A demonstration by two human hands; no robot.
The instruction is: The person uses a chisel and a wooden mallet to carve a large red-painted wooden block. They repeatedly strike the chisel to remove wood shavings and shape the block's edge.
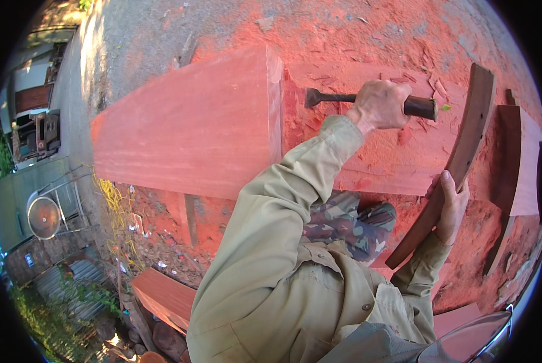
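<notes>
The left hand [379, 104] is clamped around a dark-handled chisel [367, 100], its blade on the cut face of a big red beam [186, 130]. The right hand [452, 206] grips a curved dark board [458, 157] leaning against the beam amid red chips.

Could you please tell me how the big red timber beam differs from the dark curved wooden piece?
The large, straight-edged red timber beam lies flat on the ground; the dark brown curved wooden piece is narrow, bowed and far smaller. The beam is partly cut away where the left hand holds a dark-handled chisel; the right hand grips the curved piece. Both are wood.
</notes>
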